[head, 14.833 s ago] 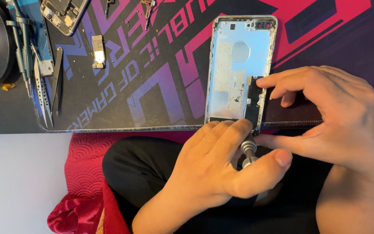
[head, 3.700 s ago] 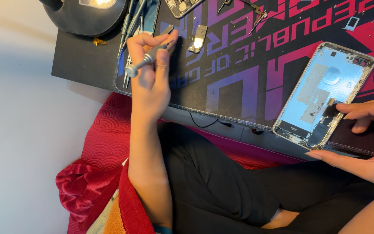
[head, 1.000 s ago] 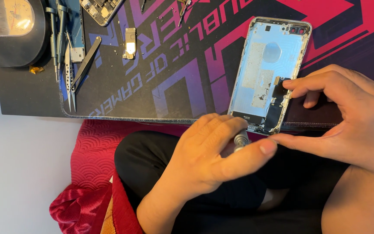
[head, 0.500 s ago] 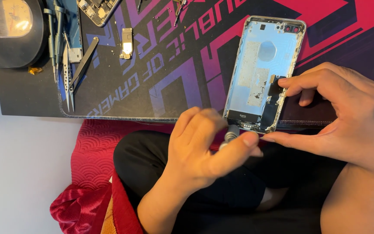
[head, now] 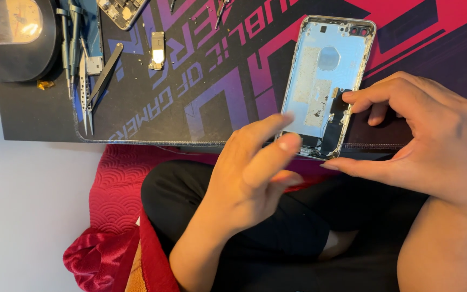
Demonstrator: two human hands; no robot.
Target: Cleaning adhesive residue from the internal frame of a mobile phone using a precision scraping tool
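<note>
Legs in black trousers (head: pixel 277 227) are filling the near ground, crossed over a red patterned cushion (head: pixel 120 189), with a crumpled red cloth (head: pixel 101 259) beside them. Above the lap the left hand (head: pixel 249 178) is hovering with its fingers spread and loosely curled, gripping nothing that I can see; its blurred fingertips (head: pixel 290 143) are lying just before the bottom end of the phone housing (head: pixel 325 81). The right hand (head: pixel 422 140) is pinching that housing at its lower right side, index finger on the inside near the dark flex part, thumb under the bottom corner.

The housing is a gutted light-blue phone shell, lying on the work mat (head: pixel 212 86) with its bottom end overhanging the near edge. It looks light and stiff, thin at the rim, with fragile leftover parts inside, so the metal side rails seem the safest hold.

Farther left, tweezers (head: pixel 90 81), a small loose component (head: pixel 158 50) and a black round dish (head: pixel 17 38) are crowding the mat; the middle stretch is offering room.
</note>
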